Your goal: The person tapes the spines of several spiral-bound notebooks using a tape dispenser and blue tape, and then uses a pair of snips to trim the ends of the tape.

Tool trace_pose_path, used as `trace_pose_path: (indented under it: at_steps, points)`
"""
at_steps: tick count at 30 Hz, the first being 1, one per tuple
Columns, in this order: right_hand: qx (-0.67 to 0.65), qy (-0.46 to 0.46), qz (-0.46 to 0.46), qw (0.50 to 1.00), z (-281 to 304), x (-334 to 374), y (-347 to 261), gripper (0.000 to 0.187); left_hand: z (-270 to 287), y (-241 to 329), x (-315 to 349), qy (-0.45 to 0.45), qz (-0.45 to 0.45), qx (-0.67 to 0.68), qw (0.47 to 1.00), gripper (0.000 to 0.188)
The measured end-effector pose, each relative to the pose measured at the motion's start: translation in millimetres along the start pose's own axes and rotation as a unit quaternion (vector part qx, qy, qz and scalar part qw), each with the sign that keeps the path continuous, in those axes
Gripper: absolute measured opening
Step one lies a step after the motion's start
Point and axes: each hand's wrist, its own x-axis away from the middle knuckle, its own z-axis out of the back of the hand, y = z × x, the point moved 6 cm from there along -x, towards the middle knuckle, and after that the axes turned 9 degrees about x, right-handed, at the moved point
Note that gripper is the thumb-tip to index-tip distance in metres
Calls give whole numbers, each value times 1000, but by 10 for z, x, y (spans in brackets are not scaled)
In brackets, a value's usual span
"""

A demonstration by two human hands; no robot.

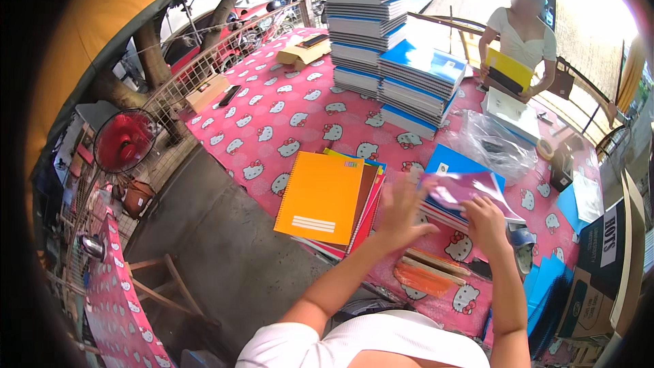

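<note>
My left hand (400, 217), slightly blurred, is raised with its fingers spread between two piles and holds nothing. The fingers of my right hand (486, 223) are closed on the near edge of a glossy purple cover (473, 187), which lies bent over a pile of notebooks. At the back of that pile a blue cover (449, 158) shows. To the left of my left hand sits a spiral notebook with an orange cover (320, 194), on top of other notebooks fanned out in brown, red and yellow. A flat orange-edged wooden piece (429, 274) lies near my body.
Tall stacks of spiral notebooks (364, 27) and a lower blue-topped stack (419, 88) stand behind. Clear plastic wrap (494, 146) lies at the right, near cardboard boxes (599, 259). Across the table, another person holds a yellow notebook (509, 68). A red fan (125, 140) stands left.
</note>
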Motion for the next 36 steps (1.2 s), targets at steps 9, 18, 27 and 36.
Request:
trace_pose_path:
  at_steps: [9, 18, 27, 36]
  points:
    - [-72, 297, -238, 922, 1215, 1425, -108, 69, 467, 709, 38, 3, -92, 302, 949, 27]
    - [-439, 217, -375, 787, -142, 2199, 320, 49, 434, 777, 267, -23, 3, 465, 885, 15]
    - [-333, -74, -458, 821, -1093, 2453, 272, 38, -13, 99, 581, -55, 150, 365, 917, 61]
    - [-407, 163, -356, 825, -691, 2276, 63, 70, -430, -474, 1246, 72, 180, 430, 882, 95]
